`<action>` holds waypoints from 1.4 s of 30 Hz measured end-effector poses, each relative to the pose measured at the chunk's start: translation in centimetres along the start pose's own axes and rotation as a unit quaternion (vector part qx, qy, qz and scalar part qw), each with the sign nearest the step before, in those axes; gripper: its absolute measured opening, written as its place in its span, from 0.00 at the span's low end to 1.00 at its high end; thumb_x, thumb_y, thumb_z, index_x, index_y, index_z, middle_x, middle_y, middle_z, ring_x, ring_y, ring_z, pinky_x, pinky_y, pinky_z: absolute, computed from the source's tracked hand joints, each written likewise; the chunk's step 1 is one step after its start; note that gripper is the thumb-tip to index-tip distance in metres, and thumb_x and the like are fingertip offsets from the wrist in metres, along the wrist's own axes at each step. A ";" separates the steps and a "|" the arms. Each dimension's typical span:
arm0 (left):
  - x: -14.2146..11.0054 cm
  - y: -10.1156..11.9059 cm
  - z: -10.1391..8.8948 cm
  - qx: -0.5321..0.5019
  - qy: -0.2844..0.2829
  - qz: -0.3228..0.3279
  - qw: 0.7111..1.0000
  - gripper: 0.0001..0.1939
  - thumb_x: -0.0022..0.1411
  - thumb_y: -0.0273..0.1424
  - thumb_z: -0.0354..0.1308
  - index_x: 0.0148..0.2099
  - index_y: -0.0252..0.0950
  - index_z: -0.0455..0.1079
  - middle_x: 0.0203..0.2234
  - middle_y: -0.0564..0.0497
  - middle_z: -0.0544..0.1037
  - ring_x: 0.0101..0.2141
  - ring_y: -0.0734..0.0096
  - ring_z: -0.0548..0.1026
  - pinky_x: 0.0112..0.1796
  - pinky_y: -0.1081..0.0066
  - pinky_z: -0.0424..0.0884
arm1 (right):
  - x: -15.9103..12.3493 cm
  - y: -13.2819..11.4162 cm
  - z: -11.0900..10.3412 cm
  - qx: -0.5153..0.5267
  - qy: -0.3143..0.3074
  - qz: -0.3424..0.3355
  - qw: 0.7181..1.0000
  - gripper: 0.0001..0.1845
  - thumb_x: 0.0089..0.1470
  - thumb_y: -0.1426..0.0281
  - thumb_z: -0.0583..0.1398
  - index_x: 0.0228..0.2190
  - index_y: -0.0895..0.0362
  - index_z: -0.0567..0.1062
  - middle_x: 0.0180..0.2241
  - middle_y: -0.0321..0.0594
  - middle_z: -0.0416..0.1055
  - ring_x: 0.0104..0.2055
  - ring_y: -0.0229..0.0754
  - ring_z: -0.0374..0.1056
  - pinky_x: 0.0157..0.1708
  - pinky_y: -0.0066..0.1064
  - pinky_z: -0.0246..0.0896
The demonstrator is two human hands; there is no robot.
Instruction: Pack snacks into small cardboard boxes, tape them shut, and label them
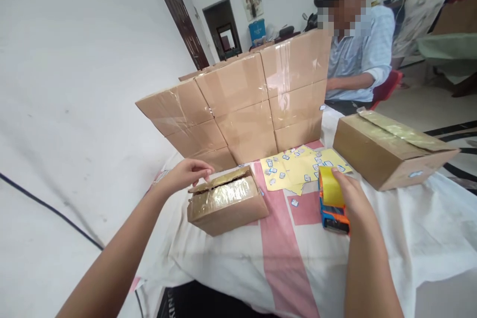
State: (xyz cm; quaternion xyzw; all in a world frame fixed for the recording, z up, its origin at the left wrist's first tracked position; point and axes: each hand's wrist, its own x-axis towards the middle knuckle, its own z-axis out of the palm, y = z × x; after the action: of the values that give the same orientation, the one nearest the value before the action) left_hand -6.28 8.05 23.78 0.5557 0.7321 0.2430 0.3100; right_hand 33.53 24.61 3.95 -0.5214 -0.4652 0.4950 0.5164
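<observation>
Near the middle of the table lies a small cardboard box (229, 208) with shiny tape over its top and a slightly raised flap along the far edge. My left hand (188, 175) hovers at that box's far left corner, its fingers curled together; anything between them is too small to make out. On the right, my right hand (352, 191) grips a blue and orange tape dispenser (333, 213) carrying a roll of yellow tape. Beyond the dispenser, yellow sheets (288, 171) lie flat with many little blue-edged stickers on them.
A larger taped cardboard box (391, 149) stands at the right. Joined cardboard boxes form an upright wall (246, 109) across the back of the table. A person in a light blue shirt (361, 59) sits behind it. White and pink cloth (305, 258) covers the table.
</observation>
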 end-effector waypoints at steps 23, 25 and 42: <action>-5.5 2.2 6.0 -0.294 0.182 -0.030 0.938 0.53 0.61 0.39 0.68 0.78 0.46 0.40 0.31 0.52 0.81 0.18 0.82 0.64 0.23 0.78 0.62 | -0.6 -1.3 0.1 0.059 -0.011 0.124 0.990 0.29 0.48 0.45 0.68 0.40 0.57 0.83 0.31 0.52 0.81 0.33 0.61 0.77 0.28 0.44 0.68; -5.8 2.2 7.4 -0.360 0.192 -0.092 0.909 0.50 0.61 0.33 0.68 0.77 0.46 0.44 0.34 0.50 0.82 0.18 0.84 0.63 0.21 0.80 0.61 | -0.5 -1.1 0.1 0.058 -0.014 0.119 0.991 0.30 0.48 0.45 0.68 0.40 0.58 0.83 0.31 0.52 0.81 0.34 0.60 0.77 0.29 0.44 0.69; -5.6 0.6 9.0 -0.448 0.185 -0.199 0.852 0.46 0.63 0.21 0.63 0.76 0.43 0.45 0.45 0.40 0.83 0.19 0.85 0.66 0.19 0.81 0.62 | -1.5 -3.1 -1.0 -0.099 -0.010 0.087 0.991 0.25 0.49 0.45 0.66 0.25 0.55 0.78 0.26 0.46 0.76 0.32 0.56 0.73 0.33 0.45 0.69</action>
State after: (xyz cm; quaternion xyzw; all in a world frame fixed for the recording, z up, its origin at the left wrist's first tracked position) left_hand 1.71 2.96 19.04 0.1437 0.6823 0.5761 0.4265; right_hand 34.51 23.12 7.13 -0.6036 -0.4699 0.4950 0.4121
